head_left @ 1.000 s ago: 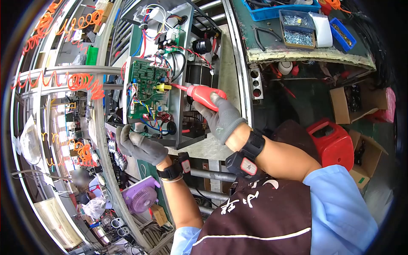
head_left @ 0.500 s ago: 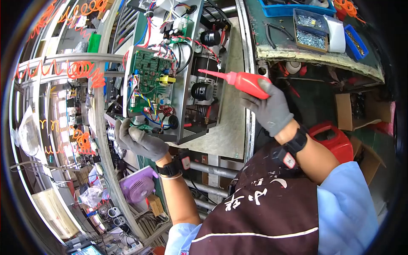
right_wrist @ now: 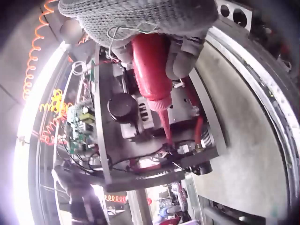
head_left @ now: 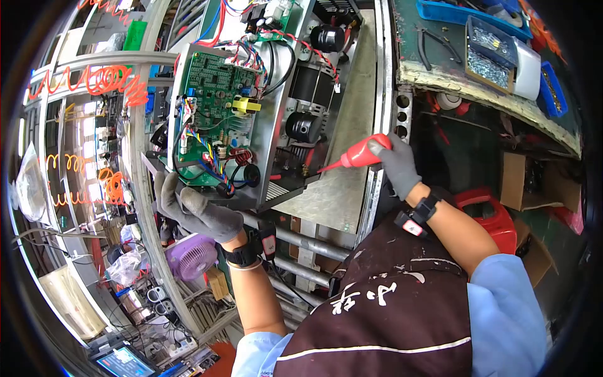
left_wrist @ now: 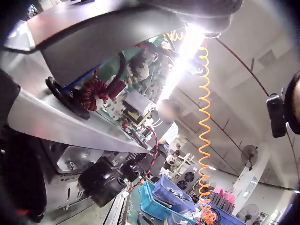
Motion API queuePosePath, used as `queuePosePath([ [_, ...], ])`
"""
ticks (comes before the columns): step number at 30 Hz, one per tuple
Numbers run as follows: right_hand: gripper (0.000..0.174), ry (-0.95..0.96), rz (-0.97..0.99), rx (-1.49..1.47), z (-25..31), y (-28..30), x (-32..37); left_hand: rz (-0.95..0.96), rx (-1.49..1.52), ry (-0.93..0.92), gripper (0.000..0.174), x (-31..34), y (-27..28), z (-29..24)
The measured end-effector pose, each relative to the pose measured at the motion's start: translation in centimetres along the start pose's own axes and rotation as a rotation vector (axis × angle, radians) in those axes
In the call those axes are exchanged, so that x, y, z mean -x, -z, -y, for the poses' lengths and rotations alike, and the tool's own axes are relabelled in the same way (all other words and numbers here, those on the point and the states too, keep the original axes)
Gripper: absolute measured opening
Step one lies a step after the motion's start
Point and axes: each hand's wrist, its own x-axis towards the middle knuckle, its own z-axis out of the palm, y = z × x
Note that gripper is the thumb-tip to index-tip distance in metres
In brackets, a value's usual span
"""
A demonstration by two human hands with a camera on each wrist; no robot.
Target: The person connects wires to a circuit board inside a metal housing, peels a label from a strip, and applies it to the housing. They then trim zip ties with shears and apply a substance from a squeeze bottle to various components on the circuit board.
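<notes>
My gloved right hand [head_left: 398, 167] grips a red squeeze bottle [head_left: 365, 152] with a tapered nozzle. In the head view the nozzle points left and slightly down at the near right corner of an open metal chassis [head_left: 266, 164]. The right wrist view shows the bottle [right_wrist: 152, 70] tip-down, its nozzle overlapping dark fittings and a red tube. Inside the chassis are a green circuit board [head_left: 217, 88] with a yellow transformer [head_left: 246, 105], and black round-capped cylinders [head_left: 304, 127] beside it. My gloved left hand [head_left: 200, 210] rests at the chassis's near left corner, fingers extended along its edge.
A bench [head_left: 433, 63] at upper right carries pliers [head_left: 440, 49], a tray of small hardware [head_left: 490, 53] and blue bins [head_left: 553, 88]. Below it are a cardboard box [head_left: 540, 179] and a red plastic container [head_left: 483, 213]. Metal rollers [head_left: 314, 242] and a purple fan [head_left: 191, 257] lie nearer me.
My right hand has drawn the bottle's nozzle away from the circuit board beside the yellow transformer, then brought it down to the chassis's near right corner. The left hand stays at its corner.
</notes>
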Motion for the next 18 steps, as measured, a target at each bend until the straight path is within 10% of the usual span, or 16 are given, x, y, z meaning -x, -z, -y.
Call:
queuePosePath([
  [18, 0.027, 0.241, 0.095, 0.513, -1.9, -4.0, -3.8, -0.059, -0.109, -0.004, 0.045, 0.0, -0.9, -0.1],
])
